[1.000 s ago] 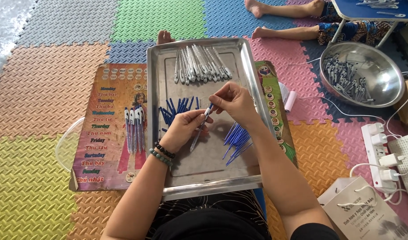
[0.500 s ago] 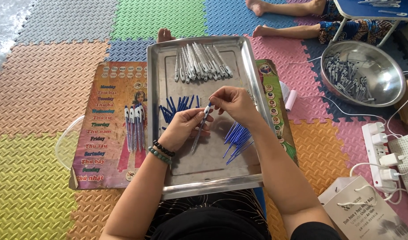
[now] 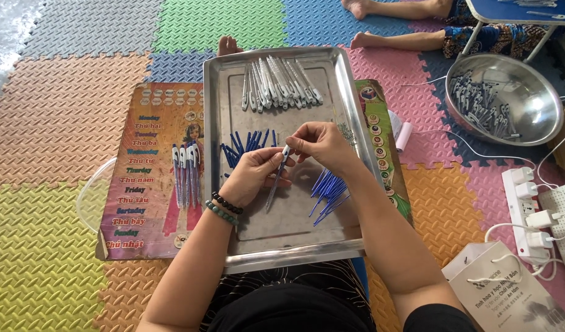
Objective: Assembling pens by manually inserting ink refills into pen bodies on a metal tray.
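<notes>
Holding a slim clear pen barrel point(image 3: 276, 178) over the middle of the frame, we have both hands closed on it. Our left hand point(image 3: 253, 176), with two bead bracelets point(image 3: 224, 208) at the wrist, grips the barrel along its middle, and our right hand point(image 3: 319, 144) pinches its upper end between thumb and fingertips. The barrel slants down toward the lower left, just above the metal tray point(image 3: 295, 237).

On the tray, a row of white pen barrels point(image 3: 279, 83) lies fanned along the upper part. A loose cluster of blue refills point(image 3: 242, 144) sits just left of our hands, partly hidden by the left one, and a second bundle of blue refills point(image 3: 327, 192) lies just right of the left hand, under our right forearm.

Left of the tray, a few finished white-and-blue pens point(image 3: 185, 172) rest side by side on a colourful printed board point(image 3: 147, 178). In the upper right of the frame a round steel bowl point(image 3: 528, 92) holds more pen parts, and a white power strip point(image 3: 528, 209) lies at the right edge. Everything sits on a floor of coloured foam mats point(image 3: 49, 123).
</notes>
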